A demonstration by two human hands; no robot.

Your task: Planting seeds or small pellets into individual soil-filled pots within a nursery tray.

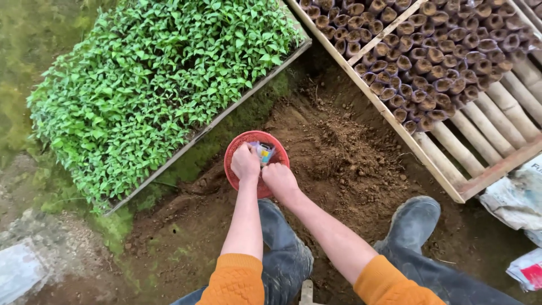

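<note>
A small red plastic basket (237, 148) sits on bare soil in front of me. My left hand (245, 162) is over it, fingers closed on a small packet (264, 151) with blue and yellow print. My right hand (279, 179) rests on the basket's near rim beside the left hand, fingers curled; whether it grips the packet too is hidden. Both arms wear orange sleeves pushed up to the elbows.
A tray of dense green seedlings (152, 85) lies at the left. A wooden slatted frame (446, 169) at upper right holds several soil-filled pots (429, 62). Loose brown earth (344, 152) lies between them. My dark rubber boots (415, 217) and white sacks (519, 195) are at the right.
</note>
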